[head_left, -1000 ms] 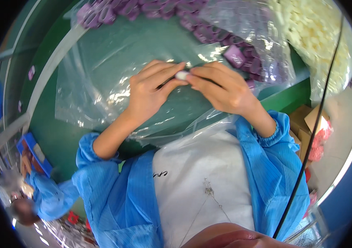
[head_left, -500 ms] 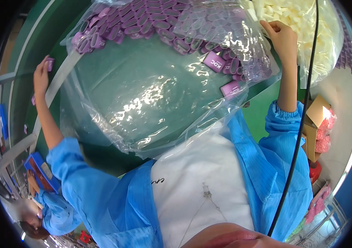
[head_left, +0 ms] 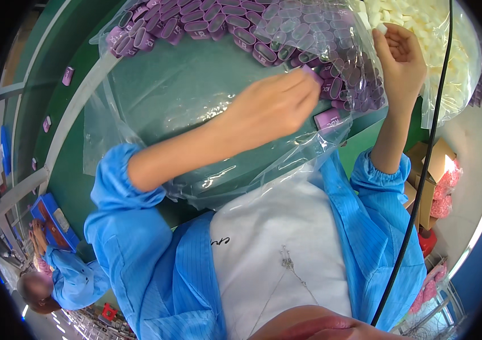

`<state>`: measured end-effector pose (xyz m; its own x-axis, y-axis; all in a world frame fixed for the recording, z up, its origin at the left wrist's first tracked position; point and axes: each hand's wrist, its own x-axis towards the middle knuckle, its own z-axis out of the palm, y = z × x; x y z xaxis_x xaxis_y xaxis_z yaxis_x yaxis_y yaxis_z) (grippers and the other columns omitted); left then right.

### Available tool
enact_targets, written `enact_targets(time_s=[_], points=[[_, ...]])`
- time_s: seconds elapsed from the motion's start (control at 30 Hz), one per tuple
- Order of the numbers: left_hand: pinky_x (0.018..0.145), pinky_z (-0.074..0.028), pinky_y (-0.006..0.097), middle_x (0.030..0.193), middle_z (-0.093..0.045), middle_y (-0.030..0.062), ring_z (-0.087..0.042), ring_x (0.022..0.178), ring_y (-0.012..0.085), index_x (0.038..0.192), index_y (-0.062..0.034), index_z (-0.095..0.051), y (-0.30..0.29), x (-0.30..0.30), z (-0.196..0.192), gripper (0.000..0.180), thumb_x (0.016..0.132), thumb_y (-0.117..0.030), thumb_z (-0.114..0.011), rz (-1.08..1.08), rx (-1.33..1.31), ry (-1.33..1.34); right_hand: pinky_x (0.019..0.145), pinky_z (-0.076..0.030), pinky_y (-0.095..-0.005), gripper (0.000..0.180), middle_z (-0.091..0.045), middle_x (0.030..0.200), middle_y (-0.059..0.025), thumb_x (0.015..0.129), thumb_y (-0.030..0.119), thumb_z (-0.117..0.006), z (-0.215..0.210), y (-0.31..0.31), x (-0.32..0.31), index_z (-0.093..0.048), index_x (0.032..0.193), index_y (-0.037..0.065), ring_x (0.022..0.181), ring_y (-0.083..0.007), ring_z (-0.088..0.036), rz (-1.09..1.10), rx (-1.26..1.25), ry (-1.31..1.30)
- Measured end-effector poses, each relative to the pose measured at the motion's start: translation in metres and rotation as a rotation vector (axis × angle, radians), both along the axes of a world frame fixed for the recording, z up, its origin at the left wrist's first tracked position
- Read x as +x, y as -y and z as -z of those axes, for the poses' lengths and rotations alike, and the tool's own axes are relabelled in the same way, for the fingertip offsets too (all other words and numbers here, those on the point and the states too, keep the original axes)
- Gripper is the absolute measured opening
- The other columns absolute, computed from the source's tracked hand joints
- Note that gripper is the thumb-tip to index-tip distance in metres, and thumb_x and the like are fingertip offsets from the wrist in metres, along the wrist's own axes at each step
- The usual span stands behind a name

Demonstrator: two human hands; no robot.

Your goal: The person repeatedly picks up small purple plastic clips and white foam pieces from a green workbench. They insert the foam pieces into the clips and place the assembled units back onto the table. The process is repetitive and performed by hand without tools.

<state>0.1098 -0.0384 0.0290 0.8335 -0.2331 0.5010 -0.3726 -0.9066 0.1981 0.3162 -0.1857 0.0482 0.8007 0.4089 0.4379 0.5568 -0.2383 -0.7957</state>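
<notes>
My left hand reaches across the clear plastic bag, its fingers closed on a purple casing at the right end of the pile. Many more hollow oval purple casings stand packed side by side at the far end of the bag. On the right, my right hand pinches a small cream block between thumb and finger. It is beside a clear bag heaped with cream blocks. One purple casing lies on its side near my left wrist.
Purple pieces lie spaced along the green strip beyond a pale rail at left. A black cable hangs at right. Cardboard boxes stand lower right. A co-worker sits lower left by a blue tray.
My left hand has let go of a purple piece on the green strip and swung right to the pile, taking hold of a casing. My right hand now shows a cream block in its pinch.
</notes>
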Motion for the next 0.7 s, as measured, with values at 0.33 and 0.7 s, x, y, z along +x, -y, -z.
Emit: enact_targets(time_s=[0.33, 0.7], points=[[0.075, -0.052, 0.032, 0.097, -0.059, 0.0096, -0.061, 0.087, 0.0224, 0.100, 0.0036, -0.068, 0.001, -0.015, -0.003, 0.033, 0.070, 0.001, -0.080, -0.111, -0.491, -0.374, 0.064, -0.049, -0.0224, 0.023, -0.070, 0.088, -0.0051, 0.084, -0.001, -0.074, -0.009, 0.021, -0.067, -0.070, 0.107, -0.003, 0.072, -0.0083, -0.060, -0.320, -0.045, -0.113], [0.058, -0.051, 0.027, 0.091, -0.066, 0.0045, -0.063, 0.067, 0.0139, 0.091, -0.0021, -0.071, -0.001, -0.048, 0.025, 0.025, 0.070, -0.003, -0.085, -0.343, -0.940, -0.195, 0.064, -0.050, -0.0343, 0.028, -0.062, 0.095, -0.0107, 0.074, -0.008, -0.076, 0.009, -0.009, -0.132, -0.072, 0.102, -0.001, 0.079, -0.0254, -0.060, -0.648, -0.148, 0.072]])
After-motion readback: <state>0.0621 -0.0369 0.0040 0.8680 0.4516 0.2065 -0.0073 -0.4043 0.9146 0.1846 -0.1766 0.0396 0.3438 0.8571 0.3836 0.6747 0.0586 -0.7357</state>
